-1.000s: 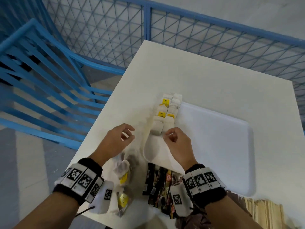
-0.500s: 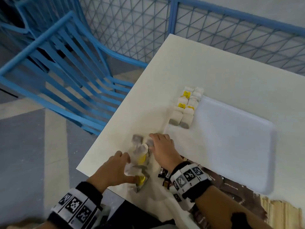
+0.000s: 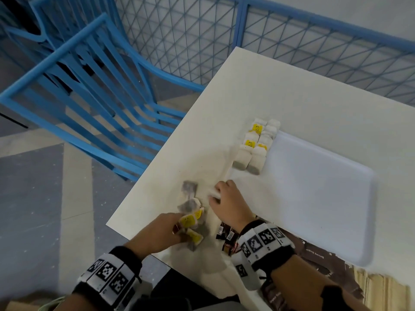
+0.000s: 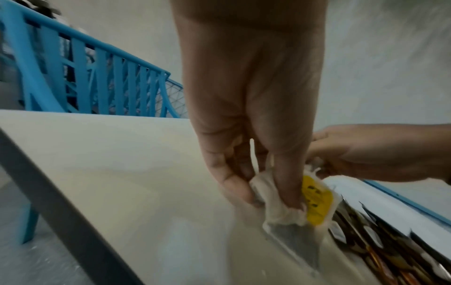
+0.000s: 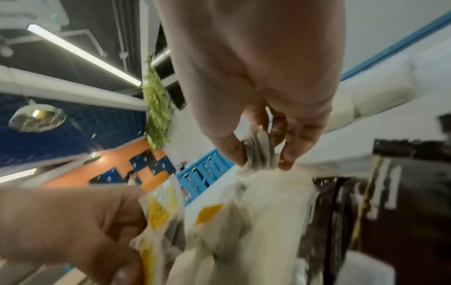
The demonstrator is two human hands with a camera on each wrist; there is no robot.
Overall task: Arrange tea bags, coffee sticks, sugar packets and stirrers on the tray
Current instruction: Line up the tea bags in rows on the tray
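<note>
A white tray point(image 3: 318, 198) lies on the white table point(image 3: 292, 90), with two rows of tea bags point(image 3: 256, 144) along its far left edge. Loose tea bags point(image 3: 190, 203) with yellow tags lie near the table's front left corner. My left hand point(image 3: 177, 225) pinches one of them, a tea bag point(image 4: 288, 204), between thumb and fingers. My right hand point(image 3: 215, 194) pinches another tea bag point(image 5: 261, 152) at its top, just left of the tray's near corner. Dark coffee sticks point(image 3: 226, 239) lie under my right wrist.
A blue slatted chair point(image 3: 94, 104) stands left of the table, and a blue mesh fence point(image 3: 292, 41) runs behind it. Brown packets point(image 3: 314, 257) and wooden stirrers point(image 3: 377, 292) lie at the table's near right edge.
Both hands left the tray's rows and came down to the loose tea bags at the front corner, each taking hold of one. The head view swung left.
</note>
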